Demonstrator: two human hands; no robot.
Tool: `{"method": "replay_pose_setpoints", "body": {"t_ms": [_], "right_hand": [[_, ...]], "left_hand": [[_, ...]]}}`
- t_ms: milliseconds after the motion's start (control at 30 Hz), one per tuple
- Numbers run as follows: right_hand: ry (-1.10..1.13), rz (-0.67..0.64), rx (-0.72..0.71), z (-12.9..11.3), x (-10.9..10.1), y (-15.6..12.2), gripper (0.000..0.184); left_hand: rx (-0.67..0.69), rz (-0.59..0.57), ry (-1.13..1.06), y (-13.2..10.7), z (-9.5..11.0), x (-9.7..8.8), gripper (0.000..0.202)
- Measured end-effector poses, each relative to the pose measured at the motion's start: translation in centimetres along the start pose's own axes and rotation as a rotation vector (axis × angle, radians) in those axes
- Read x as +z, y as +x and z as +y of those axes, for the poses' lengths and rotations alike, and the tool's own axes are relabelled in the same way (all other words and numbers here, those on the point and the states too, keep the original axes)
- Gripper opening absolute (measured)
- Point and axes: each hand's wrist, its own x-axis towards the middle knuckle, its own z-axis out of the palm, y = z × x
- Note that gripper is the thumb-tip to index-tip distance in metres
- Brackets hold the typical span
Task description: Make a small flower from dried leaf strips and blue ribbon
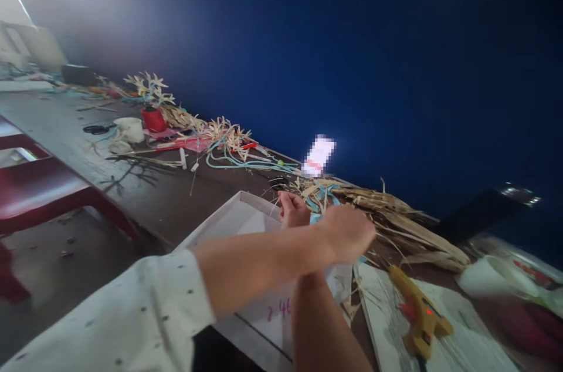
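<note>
My left arm, in a white dotted sleeve, crosses over my right forearm. At its end my left hand [349, 234] is curled up and blurred, beside the dried husk strips [396, 216]. Its fingertips are hidden, so I cannot make out what is in them. Beyond the crossing, my right hand [294, 209] is pinched on a thin pale strand [275, 205] above the far edge of a shallow white box lid [240, 199]. Under my arms the lid bears pink handwriting. Light blue ribbon [326, 189] lies among the husk strips.
A yellow glue gun [420, 310] rests on a white board at the right, near a white cup [497, 277]. Along the blue partition [396, 67] lie a lit phone [319, 156], blue cord, pale husk flowers [226, 131], a red spool [153, 119] and scissors [97, 129]. A red chair [48, 190] stands left.
</note>
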Motion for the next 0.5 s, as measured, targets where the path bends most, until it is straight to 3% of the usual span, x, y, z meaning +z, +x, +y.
{"method": "replay_pose_setpoints", "body": {"t_ms": [100,200,333,500], "right_hand": [[0.165,-0.037,0.138,-0.5,0.2,-0.2,0.029],[0.31,-0.044,0.231,-1.5,0.0,-0.4,0.027],[0.465,-0.025,0.378,-2.4,-0.3,-0.3,0.026],[0.482,-0.047,0.438,-2.5,-0.5,-0.1,0.026]], "left_hand": [[0.007,-0.255,-0.076,4.9,2.5,2.8,0.023],[-0.028,-0.319,-0.091,7.8,2.9,4.9,0.034],[-0.081,-0.347,-0.061,8.9,2.1,6.2,0.041],[-0.075,-0.345,-0.075,9.3,1.7,6.9,0.037]]}}
